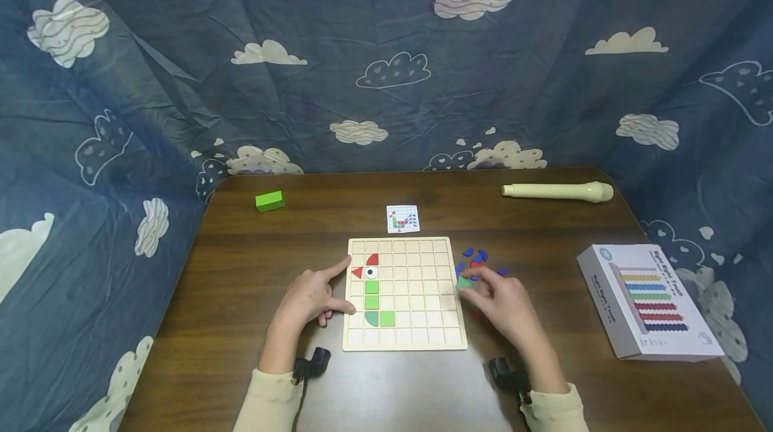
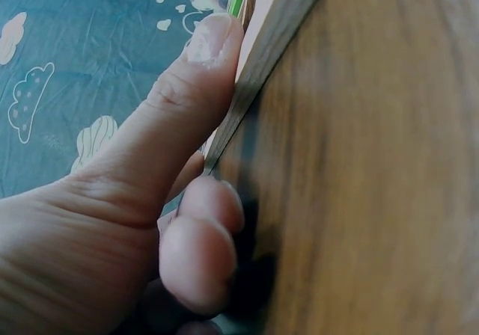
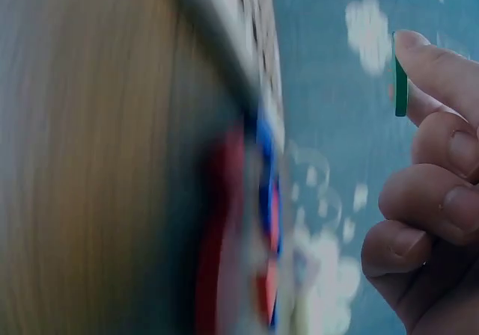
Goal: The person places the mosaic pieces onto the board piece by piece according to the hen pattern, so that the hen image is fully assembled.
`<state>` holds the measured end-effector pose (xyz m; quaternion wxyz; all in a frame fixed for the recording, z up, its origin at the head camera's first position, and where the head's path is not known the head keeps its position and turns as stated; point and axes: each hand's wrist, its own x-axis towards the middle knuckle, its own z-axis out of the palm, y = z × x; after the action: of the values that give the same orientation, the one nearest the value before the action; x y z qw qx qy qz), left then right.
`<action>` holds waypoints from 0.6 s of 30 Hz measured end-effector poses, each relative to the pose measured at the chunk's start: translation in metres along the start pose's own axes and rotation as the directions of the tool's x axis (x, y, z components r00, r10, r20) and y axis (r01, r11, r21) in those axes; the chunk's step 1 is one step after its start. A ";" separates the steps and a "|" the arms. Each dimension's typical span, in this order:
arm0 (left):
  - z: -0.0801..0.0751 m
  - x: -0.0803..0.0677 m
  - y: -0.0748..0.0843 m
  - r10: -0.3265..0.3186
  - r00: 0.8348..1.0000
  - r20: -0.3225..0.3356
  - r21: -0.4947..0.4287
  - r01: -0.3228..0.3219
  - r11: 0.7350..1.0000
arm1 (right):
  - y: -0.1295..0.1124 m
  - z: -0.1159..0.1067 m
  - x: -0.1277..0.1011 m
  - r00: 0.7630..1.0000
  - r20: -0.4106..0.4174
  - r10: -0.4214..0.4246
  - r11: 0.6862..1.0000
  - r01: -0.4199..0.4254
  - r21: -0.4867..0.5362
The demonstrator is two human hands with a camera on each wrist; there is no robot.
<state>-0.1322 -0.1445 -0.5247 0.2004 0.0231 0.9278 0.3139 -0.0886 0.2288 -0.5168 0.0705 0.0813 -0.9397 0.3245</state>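
Observation:
A wooden grid board (image 1: 421, 336) lies on the table. Its left columns hold a red quarter-circle (image 1: 372, 259), a red triangle (image 1: 357, 272), a white eye tile (image 1: 371, 272), three light green squares (image 1: 371, 288) and a dark green quarter-circle (image 1: 371, 318). My left hand (image 1: 308, 296) rests at the board's left edge, thumb and index finger spread and touching it. Past the right edge, my right hand (image 1: 500, 301) pinches a green tile (image 3: 400, 81) between thumb and forefinger, raised above the table; its full outline is hidden. Loose blue pieces (image 1: 468, 252) and red pieces lie around and beneath that hand.
A small pattern card (image 1: 402, 219) lies behind the board. A green block (image 1: 270, 201) sits at the back left and a cream stick-shaped object (image 1: 555, 192) at the back right. A white game box (image 1: 652, 304) stands on the right. Cloud-printed cloth (image 1: 338, 29) hangs behind the table.

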 end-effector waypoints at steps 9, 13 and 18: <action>0.001 0.000 0.003 -0.008 1.000 0.004 -0.023 0.008 1.000 | -0.051 0.036 0.004 0.955 0.263 -0.134 0.991 0.128 0.039; 0.001 0.000 0.002 -0.004 1.000 0.004 -0.026 0.004 1.000 | -0.059 0.050 0.002 0.933 0.343 -0.110 0.988 0.141 -0.067; 0.000 0.000 0.001 -0.014 1.000 0.001 -0.024 0.014 1.000 | -0.063 0.059 0.000 0.927 0.356 -0.115 0.973 0.177 -0.146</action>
<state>-0.1323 -0.1432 -0.5242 0.2032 0.0145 0.9239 0.3238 -0.0811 0.1429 -0.5253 -0.0645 0.2002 -0.9537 0.2149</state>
